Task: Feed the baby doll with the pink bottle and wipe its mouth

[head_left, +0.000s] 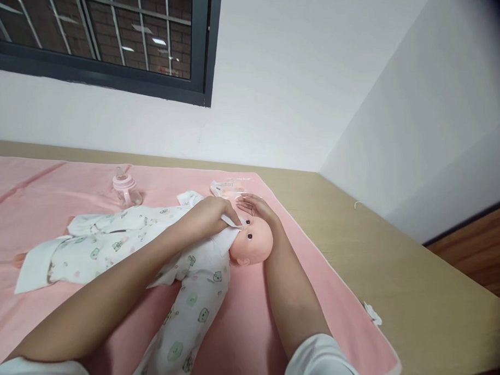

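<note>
A baby doll lies on its back, its bald head toward the right. It wears a white long-sleeved outfit printed with green animals. My left hand reaches across its chest, fingers pinched on a white cloth at the doll's mouth and chin. Whether that cloth is loose or part of the collar I cannot tell. Beside the far side of the head is my right hand, fingers stretched out, holding nothing visible. The doll's lower face is partly covered by the left hand and cloth.
A pink baby bottle stands beyond the doll's legs. A clear plastic packet lies past the head. Everything rests on a pink blanket over a wooden surface. A crumpled white scrap is at the blanket's right edge.
</note>
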`<state>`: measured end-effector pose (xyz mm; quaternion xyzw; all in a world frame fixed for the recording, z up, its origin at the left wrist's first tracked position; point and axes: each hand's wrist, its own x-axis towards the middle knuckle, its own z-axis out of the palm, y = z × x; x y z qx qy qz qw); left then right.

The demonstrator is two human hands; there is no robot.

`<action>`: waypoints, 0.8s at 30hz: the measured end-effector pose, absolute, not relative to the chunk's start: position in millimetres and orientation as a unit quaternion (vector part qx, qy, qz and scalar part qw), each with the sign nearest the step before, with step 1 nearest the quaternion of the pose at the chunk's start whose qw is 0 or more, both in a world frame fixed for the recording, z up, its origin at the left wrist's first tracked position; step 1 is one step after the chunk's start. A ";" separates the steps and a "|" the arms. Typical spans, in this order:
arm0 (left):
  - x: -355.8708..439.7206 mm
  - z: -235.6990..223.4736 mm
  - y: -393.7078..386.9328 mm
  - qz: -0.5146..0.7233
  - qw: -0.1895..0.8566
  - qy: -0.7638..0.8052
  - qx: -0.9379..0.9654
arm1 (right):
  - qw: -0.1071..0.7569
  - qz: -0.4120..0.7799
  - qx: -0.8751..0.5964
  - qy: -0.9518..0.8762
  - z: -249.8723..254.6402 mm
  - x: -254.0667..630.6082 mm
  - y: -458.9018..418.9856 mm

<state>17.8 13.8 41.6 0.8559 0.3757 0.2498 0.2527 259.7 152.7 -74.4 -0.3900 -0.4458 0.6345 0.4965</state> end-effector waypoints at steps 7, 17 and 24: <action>18.3 36.0 20.8 0.264 0.191 0.395 0.859 | 0.494 0.633 -0.393 -0.448 -73.2 260.1 153.0; 9.7 41.6 21.4 0.274 0.154 0.421 0.851 | 0.506 0.610 -0.409 -0.452 -57.3 260.7 141.3; -13.5 56.2 26.1 0.393 0.112 0.410 0.816 | 0.510 0.437 -0.335 -0.661 37.2 243.1 101.0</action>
